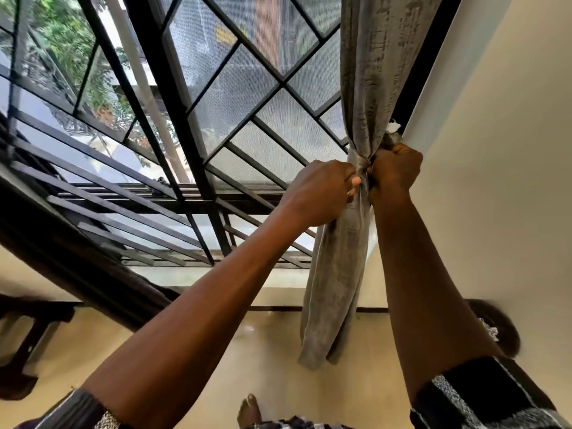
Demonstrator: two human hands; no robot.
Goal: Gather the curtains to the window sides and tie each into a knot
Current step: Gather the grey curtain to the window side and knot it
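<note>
Curtain (368, 88) grey, bunched by cream wall (495, 150), black window grille (198, 144); left hand (322, 193), right hand (396, 171) both clench knot (360, 165).

A single grey curtain (374, 57) of mottled, velvety cloth hangs in the upper right of the frame, drawn to the right side of the window. It narrows downward from a broad pleated fall into a tight bunch at centre right, where a small, hard knot (361, 167) cinches it. A white scrap shows at its right edge just above the knot. Below, the tail (334, 289) hangs as a loose, folded bundle, ending in the lower centre right.
</note>
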